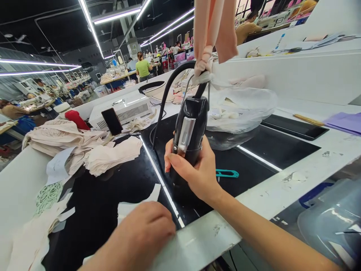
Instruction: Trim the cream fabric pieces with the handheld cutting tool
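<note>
A black handheld electric tool (189, 131) with a silver lever stands upright on the black glossy tabletop (98, 199). My right hand (194, 169) is wrapped round its body, thumb across the front. The tool's thick black cable rises to a knotted pink cloth strip (204, 60) hanging from above. My left hand (141, 233) is at the table's front edge, curled, back upward and slightly blurred; its fingertips are hidden. White pieces (128, 210) lie just beyond it. A teal flat tool (227, 173) lies to the right of my right hand.
Beige fabric pieces (113, 155) are stacked at the left, near a propped phone (112, 121) and a white vented box (124, 109). A clear plastic bag (242, 109) lies behind the tool. A purple sheet (344, 122) is at the right. People sit at sewing stations further back.
</note>
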`<state>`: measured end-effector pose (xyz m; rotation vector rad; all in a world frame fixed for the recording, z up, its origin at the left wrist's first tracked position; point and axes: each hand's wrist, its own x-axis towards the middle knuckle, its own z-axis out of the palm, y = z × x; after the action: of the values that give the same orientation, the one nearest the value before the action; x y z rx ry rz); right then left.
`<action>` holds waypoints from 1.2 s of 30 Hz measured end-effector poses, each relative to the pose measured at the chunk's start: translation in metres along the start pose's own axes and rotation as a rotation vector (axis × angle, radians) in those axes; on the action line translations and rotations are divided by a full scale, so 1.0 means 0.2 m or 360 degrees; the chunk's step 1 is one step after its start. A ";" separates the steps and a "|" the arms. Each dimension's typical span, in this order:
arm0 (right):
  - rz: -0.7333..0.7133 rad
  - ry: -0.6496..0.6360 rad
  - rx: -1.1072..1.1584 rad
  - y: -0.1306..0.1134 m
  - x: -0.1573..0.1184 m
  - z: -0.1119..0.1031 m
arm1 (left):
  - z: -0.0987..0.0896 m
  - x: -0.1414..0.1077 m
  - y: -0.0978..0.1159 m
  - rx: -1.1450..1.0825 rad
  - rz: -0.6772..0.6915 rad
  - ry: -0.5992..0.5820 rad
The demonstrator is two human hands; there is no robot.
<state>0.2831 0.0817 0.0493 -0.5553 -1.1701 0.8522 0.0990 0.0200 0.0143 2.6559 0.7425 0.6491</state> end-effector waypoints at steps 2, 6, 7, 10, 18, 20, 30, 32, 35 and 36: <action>0.0025 -0.0022 0.0047 -0.01 -0.02 0.03 | -0.11 -0.03 -0.07 0.0012 -0.0157 -0.0077; 0.0114 -0.0044 0.0109 -0.01 -0.06 0.10 | -0.20 -0.05 -0.22 -0.0005 -0.0321 -0.0341; 0.0140 -0.0058 0.0137 -0.01 -0.06 0.11 | -0.21 -0.05 -0.25 -0.0014 -0.0358 -0.0419; 0.0207 -0.0091 0.0206 -0.01 -0.09 0.15 | -0.20 -0.03 -0.29 -0.0043 -0.0413 -0.0589; 0.0202 -0.0039 0.0208 0.02 -0.13 0.20 | -0.17 -0.05 -0.32 -0.0135 -0.0486 -0.0585; 0.0177 -0.0021 0.0190 0.04 -0.13 0.21 | -0.17 -0.06 -0.32 -0.0132 -0.0507 -0.0564; 0.0186 0.0006 0.0149 0.06 -0.12 0.23 | -0.15 -0.07 -0.31 -0.0105 -0.0533 -0.0513; 0.0184 -0.0010 0.0153 0.06 -0.12 0.23 | -0.15 -0.07 -0.31 -0.0069 -0.0514 -0.0496; 0.0197 -0.0032 0.0158 0.06 -0.12 0.23 | -0.14 -0.09 -0.30 0.0002 -0.0499 -0.0493; 0.0201 -0.0029 0.0150 0.06 -0.12 0.23 | -0.14 -0.09 -0.30 0.0027 -0.0500 -0.0495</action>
<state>0.2317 0.0670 0.0414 -0.5493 -1.1143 1.0172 0.0467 0.0637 0.0077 2.4920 1.0390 0.1434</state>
